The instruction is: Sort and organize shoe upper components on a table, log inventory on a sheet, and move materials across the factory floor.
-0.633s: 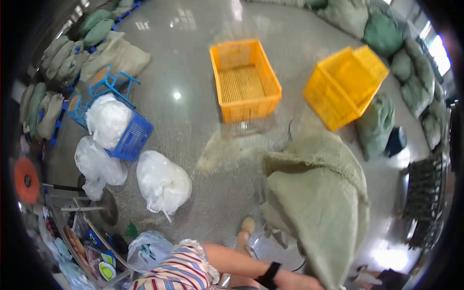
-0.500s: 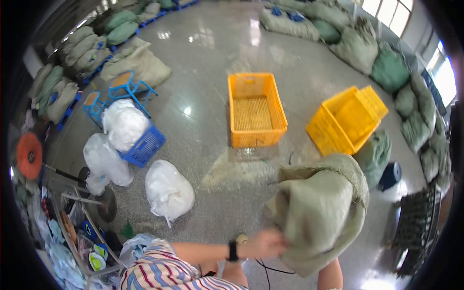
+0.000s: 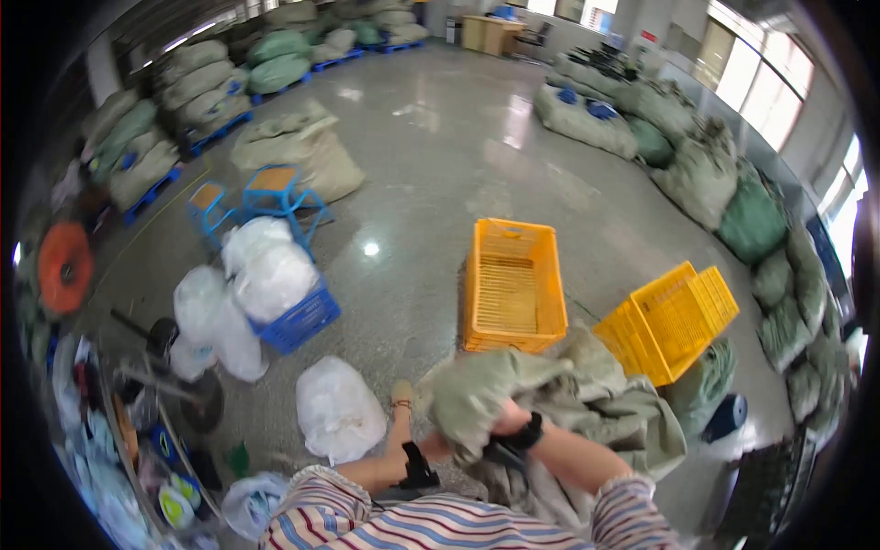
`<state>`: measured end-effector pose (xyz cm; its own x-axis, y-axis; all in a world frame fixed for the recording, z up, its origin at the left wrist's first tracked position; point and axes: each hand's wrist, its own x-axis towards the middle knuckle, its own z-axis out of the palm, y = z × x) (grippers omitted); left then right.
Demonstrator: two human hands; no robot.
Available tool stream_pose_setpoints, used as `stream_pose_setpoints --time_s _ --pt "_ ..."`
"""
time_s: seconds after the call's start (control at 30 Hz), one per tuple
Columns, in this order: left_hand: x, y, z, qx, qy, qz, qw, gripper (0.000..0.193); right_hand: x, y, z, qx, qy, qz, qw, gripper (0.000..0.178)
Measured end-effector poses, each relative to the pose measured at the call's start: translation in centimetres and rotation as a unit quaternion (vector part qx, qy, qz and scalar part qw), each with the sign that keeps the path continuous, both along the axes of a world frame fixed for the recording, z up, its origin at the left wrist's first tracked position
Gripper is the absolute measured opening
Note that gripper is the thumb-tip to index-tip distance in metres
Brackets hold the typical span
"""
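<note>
A large grey-green woven sack (image 3: 632, 417) lies crumpled in front of me, spreading to the right and down toward my lap. One bunched part of this cloth is lifted, and my right hand (image 3: 507, 417) is closed on it. Beside the lower left edge of that bunch is my left hand (image 3: 438, 447), with its fingers hidden by the cloth. Just beyond the sack stands a yellow plastic crate (image 3: 515, 341) with a slatted bottom. My foot (image 3: 401, 394) shows left of the sack.
To the right, yellow crates (image 3: 642, 339) sit tilted beside a green sack. On the left are a white bag (image 3: 339, 412), a blue crate (image 3: 298, 321) bearing white bags, blue-framed stools (image 3: 275, 179) and an orange fan (image 3: 66, 268). Stacked sacks (image 3: 687, 179) line both sides.
The sack has come down from a raised, spread shape into a crumpled heap. My right hand has come into sight on it. The view has tilted up, so the crates appear lower.
</note>
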<state>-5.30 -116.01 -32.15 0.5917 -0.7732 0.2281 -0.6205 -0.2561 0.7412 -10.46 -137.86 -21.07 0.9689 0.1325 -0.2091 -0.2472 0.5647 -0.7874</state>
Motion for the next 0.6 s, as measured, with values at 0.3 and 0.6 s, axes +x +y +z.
stream_pose_setpoints --time_s 0.3,0.6 --pt "57.0 -4.3 -2.2 -0.142 -0.164 0.210 0.953 0.051 15.4 -9.9 3.8 -0.200 0.138 -0.105 0.964 0.030" --pt "87.8 -4.7 14.7 -0.024 -0.514 0.404 0.756 0.052 -5.6 -3.6 -8.5 -0.456 0.513 -0.195 0.700 0.024"
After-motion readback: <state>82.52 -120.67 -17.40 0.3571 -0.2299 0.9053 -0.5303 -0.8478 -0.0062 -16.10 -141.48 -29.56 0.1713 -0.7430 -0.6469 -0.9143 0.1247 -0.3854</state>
